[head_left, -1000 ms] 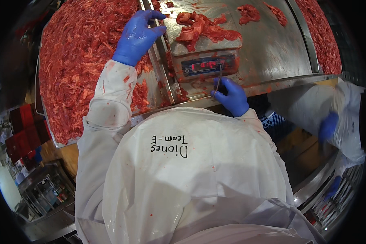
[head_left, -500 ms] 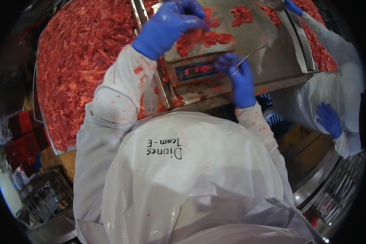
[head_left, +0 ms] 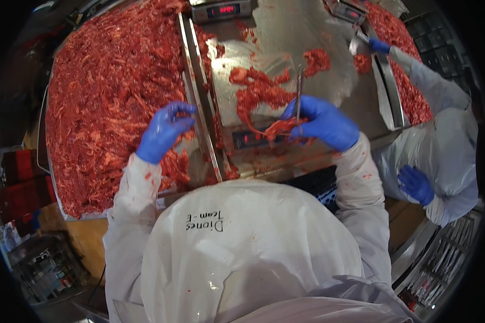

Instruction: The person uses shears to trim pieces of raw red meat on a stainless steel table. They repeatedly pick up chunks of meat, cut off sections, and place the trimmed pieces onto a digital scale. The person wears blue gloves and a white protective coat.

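Observation:
My left hand (head_left: 164, 130), in a blue glove, is over the right edge of a big heap of shredded red meat (head_left: 97, 102), beside a metal rail (head_left: 191, 54), fingers loosely bent with nothing visible in them. My right hand (head_left: 328, 124) is closed round a thin upright steel tool (head_left: 299, 78) at the scale’s right front. A ragged meat strip (head_left: 279, 127) hangs at its fingers, over the partly hidden red display (head_left: 245, 139); I cannot tell whether the fingers grip it. More meat pieces (head_left: 256, 94) lie on the steel scale plate (head_left: 221, 78).
A second scale (head_left: 221, 9) stands at the back, another (head_left: 345, 11) at back right. Loose meat (head_left: 317, 62) lies on the steel surface (head_left: 334, 91). At right, a co-worker’s gloved hand (head_left: 380, 46) holds a metal implement near another meat heap (head_left: 399, 32); their other hand (head_left: 415, 183) hangs lower.
My left hand has come down and left from above the scale. My right hand has turned inward, with meat now at its fingers. The view has shifted; the co-worker’s arm reaches in at right.

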`<state>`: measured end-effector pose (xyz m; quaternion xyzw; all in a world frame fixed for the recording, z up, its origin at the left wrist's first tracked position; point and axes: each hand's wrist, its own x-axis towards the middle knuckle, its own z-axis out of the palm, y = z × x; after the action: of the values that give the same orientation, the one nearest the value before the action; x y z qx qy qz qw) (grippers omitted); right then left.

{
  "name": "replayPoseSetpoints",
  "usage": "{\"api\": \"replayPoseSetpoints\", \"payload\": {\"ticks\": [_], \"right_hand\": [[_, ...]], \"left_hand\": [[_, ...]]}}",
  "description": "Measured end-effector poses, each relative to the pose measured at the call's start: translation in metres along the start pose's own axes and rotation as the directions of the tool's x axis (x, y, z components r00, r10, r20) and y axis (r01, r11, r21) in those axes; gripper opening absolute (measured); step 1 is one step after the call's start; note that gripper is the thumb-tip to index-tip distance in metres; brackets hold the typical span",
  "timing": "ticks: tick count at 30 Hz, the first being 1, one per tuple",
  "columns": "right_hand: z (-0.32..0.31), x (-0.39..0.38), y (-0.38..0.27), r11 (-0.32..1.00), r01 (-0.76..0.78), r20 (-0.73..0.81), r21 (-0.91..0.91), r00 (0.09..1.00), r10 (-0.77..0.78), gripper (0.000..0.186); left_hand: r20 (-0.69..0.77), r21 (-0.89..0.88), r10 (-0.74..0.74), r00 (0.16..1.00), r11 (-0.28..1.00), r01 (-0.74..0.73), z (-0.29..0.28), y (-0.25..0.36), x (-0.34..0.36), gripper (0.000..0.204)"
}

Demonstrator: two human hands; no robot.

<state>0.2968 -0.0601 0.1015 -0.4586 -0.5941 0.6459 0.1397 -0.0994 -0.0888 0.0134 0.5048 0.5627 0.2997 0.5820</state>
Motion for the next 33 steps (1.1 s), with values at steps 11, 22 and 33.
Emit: {"api": "replayPoseSetpoints", "payload": {"ticks": [11, 22, 33], "right_hand": [[-0.174, 0.116, -0.172, 0.652, 0.580, -0.441, -0.489, 0.480, -0.758, 0.050], [0.046, 0.000, 0.161, 0.923, 0.374, -0.745, 0.095, 0.641, -0.183, 0.035], [0.092, -0.028, 0.203, 0.991, 0.131, -0.664, -0.035, 0.738, -0.121, 0.037]], "left_hand": [[-0.361, 0.809, 0.325, 0.874, 0.576, 0.120, -0.076, -0.031, -0.035, 0.054], [-0.037, 0.766, 0.371, 0.928, 0.606, -0.212, 0.012, -0.073, -0.052, 0.020], [0.166, 0.134, 0.504, 0.848, 0.840, -0.526, 0.088, 0.120, 0.027, 0.028]]}}
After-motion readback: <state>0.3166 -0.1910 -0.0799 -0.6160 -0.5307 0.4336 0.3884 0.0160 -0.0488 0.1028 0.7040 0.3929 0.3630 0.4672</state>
